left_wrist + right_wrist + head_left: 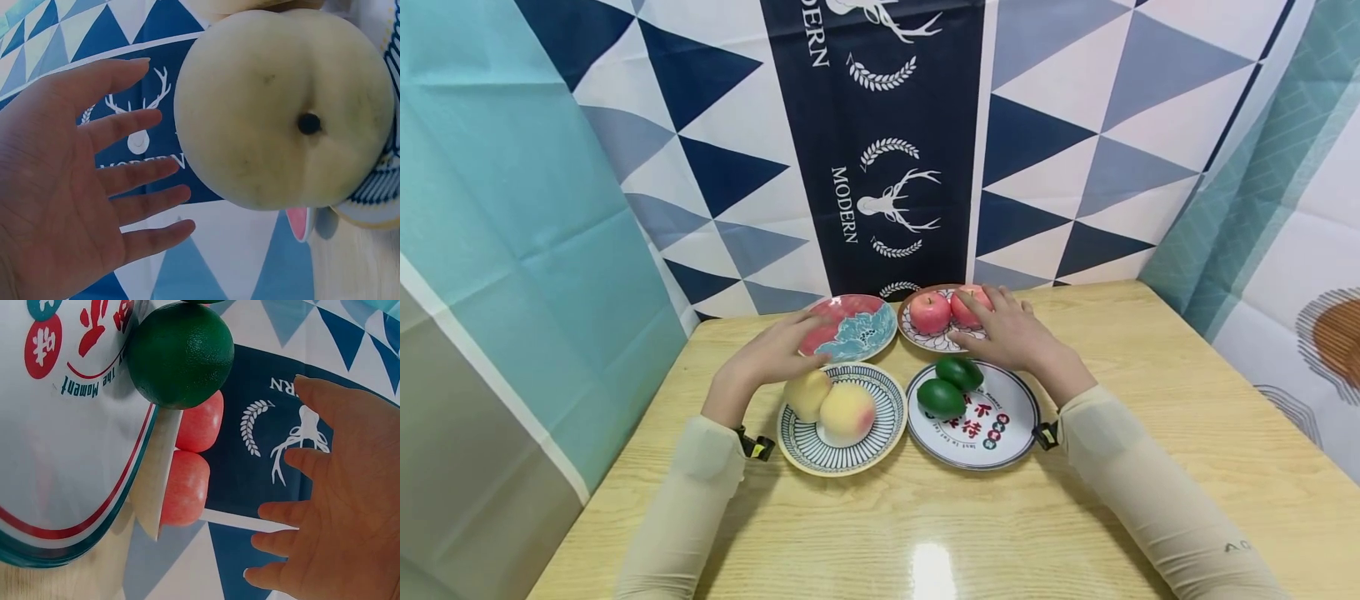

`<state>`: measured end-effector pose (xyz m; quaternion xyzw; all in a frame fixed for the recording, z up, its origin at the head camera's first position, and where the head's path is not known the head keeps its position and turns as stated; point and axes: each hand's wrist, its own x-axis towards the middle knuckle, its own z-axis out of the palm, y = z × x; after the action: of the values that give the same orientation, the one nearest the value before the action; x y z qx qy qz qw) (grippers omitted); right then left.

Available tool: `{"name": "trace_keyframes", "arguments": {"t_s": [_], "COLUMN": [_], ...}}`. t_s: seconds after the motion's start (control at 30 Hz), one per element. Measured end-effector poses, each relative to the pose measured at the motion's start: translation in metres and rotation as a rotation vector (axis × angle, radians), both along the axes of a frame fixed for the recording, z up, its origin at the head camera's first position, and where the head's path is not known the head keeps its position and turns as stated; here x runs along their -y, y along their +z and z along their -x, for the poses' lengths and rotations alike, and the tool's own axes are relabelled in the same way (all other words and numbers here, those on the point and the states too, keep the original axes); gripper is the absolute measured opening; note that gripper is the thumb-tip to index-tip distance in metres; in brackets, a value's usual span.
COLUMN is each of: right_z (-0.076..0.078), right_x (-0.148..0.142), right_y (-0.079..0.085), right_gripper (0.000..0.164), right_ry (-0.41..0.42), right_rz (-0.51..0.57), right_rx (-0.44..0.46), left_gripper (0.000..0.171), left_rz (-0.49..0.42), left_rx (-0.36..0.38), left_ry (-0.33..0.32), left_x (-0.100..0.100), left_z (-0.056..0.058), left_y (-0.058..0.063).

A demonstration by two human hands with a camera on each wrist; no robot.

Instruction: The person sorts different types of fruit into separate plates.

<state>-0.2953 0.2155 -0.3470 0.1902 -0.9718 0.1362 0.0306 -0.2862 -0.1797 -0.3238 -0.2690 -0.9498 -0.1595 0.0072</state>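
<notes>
My left hand (772, 354) is over the left side of a blue-striped plate (883, 433), fingers spread and holding nothing. On that plate are a pale yellow peach with a pink blush (847, 414) and another pale yellow fruit (807, 396), which looms large in the left wrist view. My right hand (1011, 331), also spread and holding nothing, hovers near the apples and green fruits. Two limes (941, 399) (959, 374) lie on a white plate with red lettering (1007, 433). Behind them, two red apples (930, 312) (972, 306) sit on a brown-rimmed patterned plate (910, 337), one partly covered by my fingers.
A red and blue flowered plate (857, 329) stands at the back left, its left edge behind my left hand. The wooden table (850, 533) meets a patterned cloth backdrop (895, 125) at the back, with cloth on both sides.
</notes>
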Motion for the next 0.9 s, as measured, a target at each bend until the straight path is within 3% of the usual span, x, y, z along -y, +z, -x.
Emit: {"name": "trace_keyframes", "arguments": {"t_s": [0.2,0.57,0.9], "right_z": [-0.0012,-0.0018,-0.0067], "right_x": [0.0003,-0.0042,-0.0085], "right_y": [0.0006,-0.0011,0.0026], "right_gripper": [0.084,0.085,0.080], "right_ry": [0.008,-0.008,0.003], "right_rz": [0.000,-0.027,0.016], "right_rx": [-0.009,-0.003,-0.086], "left_gripper": [0.073,0.070,0.066], "left_rz": [0.000,0.000,0.012], "left_rx": [-0.001,-0.023,-0.082], "left_ry": [0.066,0.085,0.176], "left_x": [-0.0005,-0.0001,0.0049], "left_z": [-0.0013,-0.0013,0.0057], "left_y": [0.0038,0.0068,0.0044]}}
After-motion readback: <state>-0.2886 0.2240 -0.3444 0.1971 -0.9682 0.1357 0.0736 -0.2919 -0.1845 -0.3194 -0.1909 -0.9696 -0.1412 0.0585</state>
